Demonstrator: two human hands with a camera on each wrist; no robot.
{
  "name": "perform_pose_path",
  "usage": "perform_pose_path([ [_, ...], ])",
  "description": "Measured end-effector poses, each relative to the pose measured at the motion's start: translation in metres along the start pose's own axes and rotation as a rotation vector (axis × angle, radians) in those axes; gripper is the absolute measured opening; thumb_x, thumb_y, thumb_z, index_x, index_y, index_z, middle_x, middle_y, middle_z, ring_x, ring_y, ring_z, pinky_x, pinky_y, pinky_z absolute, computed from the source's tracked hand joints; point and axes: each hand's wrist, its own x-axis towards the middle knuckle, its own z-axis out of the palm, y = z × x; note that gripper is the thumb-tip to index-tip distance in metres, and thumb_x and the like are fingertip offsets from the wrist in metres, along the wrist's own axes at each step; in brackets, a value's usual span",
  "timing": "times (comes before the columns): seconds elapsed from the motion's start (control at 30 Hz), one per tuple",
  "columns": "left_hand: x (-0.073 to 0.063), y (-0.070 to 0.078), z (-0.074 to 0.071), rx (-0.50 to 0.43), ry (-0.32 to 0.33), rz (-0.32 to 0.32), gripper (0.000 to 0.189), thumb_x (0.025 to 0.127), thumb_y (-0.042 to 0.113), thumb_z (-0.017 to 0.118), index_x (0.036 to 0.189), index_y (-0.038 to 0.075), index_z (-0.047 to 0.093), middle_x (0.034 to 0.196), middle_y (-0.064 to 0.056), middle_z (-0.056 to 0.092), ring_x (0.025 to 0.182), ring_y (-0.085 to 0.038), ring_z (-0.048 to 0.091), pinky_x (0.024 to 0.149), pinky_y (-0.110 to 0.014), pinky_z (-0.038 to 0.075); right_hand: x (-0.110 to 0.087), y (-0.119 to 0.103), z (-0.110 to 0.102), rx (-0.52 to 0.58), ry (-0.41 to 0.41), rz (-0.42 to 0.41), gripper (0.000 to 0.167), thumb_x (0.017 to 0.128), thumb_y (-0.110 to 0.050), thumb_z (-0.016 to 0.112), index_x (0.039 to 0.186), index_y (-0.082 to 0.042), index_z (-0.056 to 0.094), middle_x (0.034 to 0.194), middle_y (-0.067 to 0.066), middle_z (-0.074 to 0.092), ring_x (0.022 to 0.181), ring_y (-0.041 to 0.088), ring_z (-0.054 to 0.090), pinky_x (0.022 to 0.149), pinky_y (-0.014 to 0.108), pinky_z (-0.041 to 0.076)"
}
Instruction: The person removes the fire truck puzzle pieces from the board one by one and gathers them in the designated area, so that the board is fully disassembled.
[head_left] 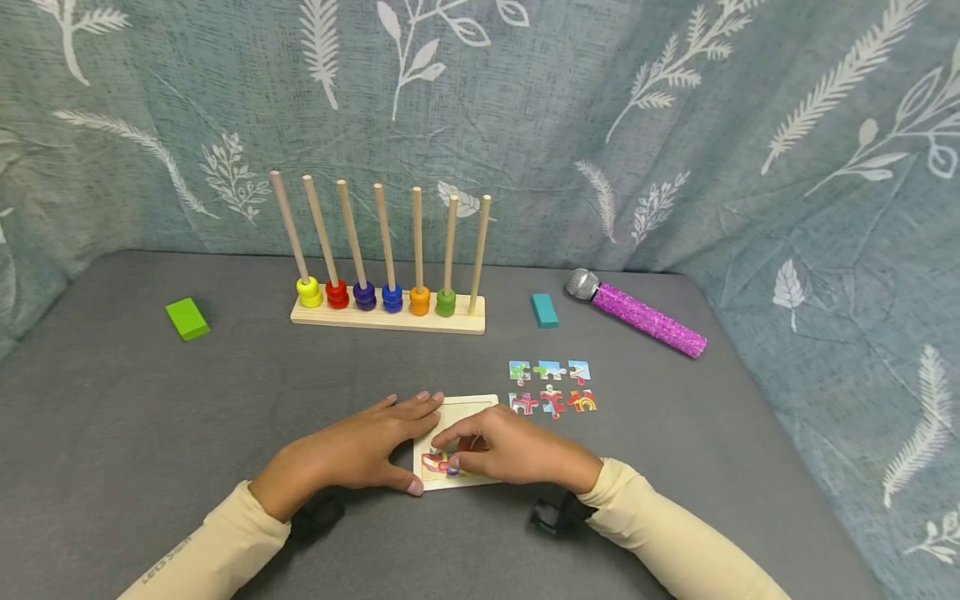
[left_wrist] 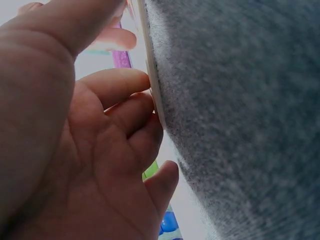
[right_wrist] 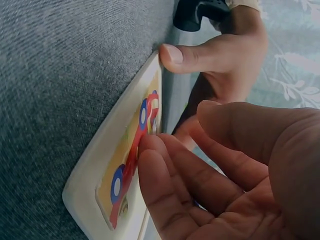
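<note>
A shallow pale wooden puzzle tray (head_left: pixel 468 408) lies between both hands. Along its near side, fitted puzzle pieces (right_wrist: pixel 132 155) show a red vehicle with blue wheels. At the tray's left edge rests my left hand (head_left: pixel 360 446), thumb by the near corner and fingers by the far one; in the left wrist view its fingertips touch the tray rim (left_wrist: pixel 152 75). My right hand (head_left: pixel 502 446) is over the tray, its fingertips touching the fitted pieces. The thumb stands apart from the fingers in the right wrist view, and no loose piece shows between them.
Several loose puzzle pieces (head_left: pixel 551 387) lie in two rows right of the tray. Behind stands a wooden peg rack (head_left: pixel 390 321) with coloured beads. A teal block (head_left: pixel 545 310), a purple glitter microphone (head_left: pixel 648 319) and a green block (head_left: pixel 187 319) lie around.
</note>
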Motion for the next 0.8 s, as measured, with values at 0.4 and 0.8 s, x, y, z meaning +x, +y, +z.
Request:
perform_pose_path([
  [0.4, 0.0009, -0.0002, 0.0021, 0.005, -0.003, -0.019, 0.091, 0.079, 0.041, 0.078, 0.148, -0.001, 0.035, 0.159, -0.012, 0.02, 0.145, -0.029, 0.017, 0.114, -0.055, 0.011, 0.0018, -0.0008, 0.0027, 0.068, -0.011, -0.045, 0.022, 0.091, -0.001, 0.066, 0.113, -0.001, 0.068, 0.11, 0.007, 0.069, 0.087, 0.002, 0.059, 0.077, 0.019, 0.051],
  [0.8, 0.0011, 0.0001, 0.0016, -0.002, 0.008, -0.01, 0.092, 0.079, 0.039, 0.079, 0.149, 0.0, 0.035, 0.158, -0.013, 0.022, 0.145, -0.03, 0.019, 0.114, -0.055, 0.011, 0.001, 0.0008, 0.0019, 0.166, 0.024, -0.077, 0.019, 0.092, 0.004, 0.061, 0.11, 0.0, 0.068, 0.111, 0.007, 0.066, 0.099, 0.017, 0.062, 0.085, 0.023, 0.051],
])
